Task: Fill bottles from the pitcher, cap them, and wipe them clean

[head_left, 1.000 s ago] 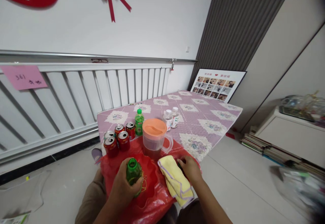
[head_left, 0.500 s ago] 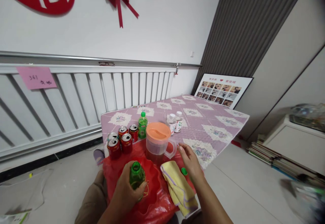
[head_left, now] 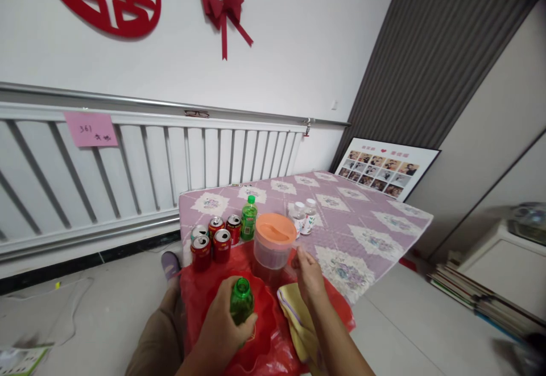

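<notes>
My left hand grips an uncapped green bottle upright over a red plastic bag spread at the near edge of the table. My right hand is at the handle side of a clear pitcher with an orange lid; its fingers hide the handle, and I cannot tell whether they grip it. A yellow cloth lies under my right wrist.
Several red cans, a capped green bottle and two small white bottles stand on the purple patterned tablecloth. A white radiator runs along the wall on the left. A photo board leans at the back right.
My right hand left the yellow cloth and rose to the pitcher's handle. A small green cap seen beside the cloth half a second ago is now hidden. The view tilted upward.
</notes>
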The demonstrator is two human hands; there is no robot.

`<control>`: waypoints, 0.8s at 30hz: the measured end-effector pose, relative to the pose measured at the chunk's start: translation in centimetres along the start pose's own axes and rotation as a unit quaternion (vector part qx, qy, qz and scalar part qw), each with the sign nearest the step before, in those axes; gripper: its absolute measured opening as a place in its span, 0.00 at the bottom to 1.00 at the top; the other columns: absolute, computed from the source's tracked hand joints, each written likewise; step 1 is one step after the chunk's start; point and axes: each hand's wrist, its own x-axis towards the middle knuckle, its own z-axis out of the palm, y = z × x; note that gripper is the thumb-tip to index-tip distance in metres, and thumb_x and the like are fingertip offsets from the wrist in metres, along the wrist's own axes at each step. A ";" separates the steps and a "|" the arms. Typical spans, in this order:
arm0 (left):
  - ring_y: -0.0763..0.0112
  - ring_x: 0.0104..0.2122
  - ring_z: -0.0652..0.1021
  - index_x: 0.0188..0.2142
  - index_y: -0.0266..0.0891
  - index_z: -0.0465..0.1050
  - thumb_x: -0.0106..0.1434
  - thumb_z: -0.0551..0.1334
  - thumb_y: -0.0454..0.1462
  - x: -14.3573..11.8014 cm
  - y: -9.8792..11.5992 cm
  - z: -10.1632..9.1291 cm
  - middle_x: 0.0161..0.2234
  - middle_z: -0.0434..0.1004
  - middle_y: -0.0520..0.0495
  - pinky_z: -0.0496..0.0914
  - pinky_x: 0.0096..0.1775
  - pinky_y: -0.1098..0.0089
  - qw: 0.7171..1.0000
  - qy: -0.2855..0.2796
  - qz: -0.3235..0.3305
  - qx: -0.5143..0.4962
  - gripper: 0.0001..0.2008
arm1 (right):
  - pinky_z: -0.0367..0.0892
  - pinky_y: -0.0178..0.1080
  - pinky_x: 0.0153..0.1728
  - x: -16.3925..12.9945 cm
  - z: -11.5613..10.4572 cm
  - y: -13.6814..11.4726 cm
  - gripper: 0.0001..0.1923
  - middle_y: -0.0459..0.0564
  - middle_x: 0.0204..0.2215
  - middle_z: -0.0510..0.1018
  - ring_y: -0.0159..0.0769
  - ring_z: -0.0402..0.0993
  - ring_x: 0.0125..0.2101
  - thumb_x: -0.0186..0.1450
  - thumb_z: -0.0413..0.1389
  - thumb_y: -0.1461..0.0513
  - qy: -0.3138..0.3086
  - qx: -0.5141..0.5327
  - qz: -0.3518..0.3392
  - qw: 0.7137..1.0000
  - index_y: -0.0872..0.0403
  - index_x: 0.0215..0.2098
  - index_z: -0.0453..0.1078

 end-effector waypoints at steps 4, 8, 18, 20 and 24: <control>0.56 0.51 0.76 0.53 0.36 0.63 0.51 0.63 0.34 0.1 -0.5 0.3 0.52 0.73 0.37 0.69 0.55 0.56 1.000 -0.005 0.003 -0.003 0.29 | 0.54 0.34 0.20 0.5 0.8 -0.4 0.29 0.38 0.13 0.61 0.28 0.54 0.18 0.51 0.61 0.37 0.011 0.000 0.005 1.000 0.51 0.16 0.61; 0.55 0.52 0.75 0.54 0.36 0.63 0.51 0.64 0.33 0.3 -0.7 0.5 0.52 0.73 0.36 0.69 0.55 0.57 1.000 -0.006 0.011 0.003 0.29 | 0.54 0.34 0.21 1.0 1.3 -1.8 0.30 0.38 0.13 0.60 0.28 0.54 0.18 0.49 0.62 0.37 0.018 0.002 -0.003 1.000 0.51 0.15 0.60; 0.52 0.53 0.74 0.54 0.34 0.63 0.50 0.65 0.33 0.4 -0.5 0.6 0.53 0.72 0.33 0.66 0.57 0.53 1.000 -0.004 0.008 0.008 0.30 | 0.54 0.35 0.23 1.5 0.2 -11.0 0.30 0.37 0.13 0.57 0.28 0.53 0.18 0.51 0.62 0.38 -0.012 0.009 -0.043 0.999 0.51 0.14 0.58; 0.52 0.53 0.74 0.54 0.34 0.63 0.50 0.65 0.33 0.4 -0.4 0.6 0.53 0.72 0.33 0.67 0.57 0.53 1.000 -0.003 0.010 0.004 0.30 | 0.52 0.35 0.22 1.0 -0.2 -12.8 0.30 0.36 0.13 0.55 0.28 0.51 0.18 0.51 0.63 0.39 -0.018 0.004 -0.042 0.999 0.51 0.14 0.57; 0.53 0.53 0.74 0.54 0.35 0.63 0.50 0.65 0.33 0.4 -0.2 0.4 0.53 0.72 0.34 0.67 0.57 0.54 1.000 0.005 0.025 -0.006 0.31 | 0.50 0.34 0.20 -0.4 -1.3 -15.3 0.32 0.35 0.13 0.53 0.26 0.48 0.17 0.50 0.65 0.40 -0.035 -0.011 -0.028 0.999 0.51 0.14 0.54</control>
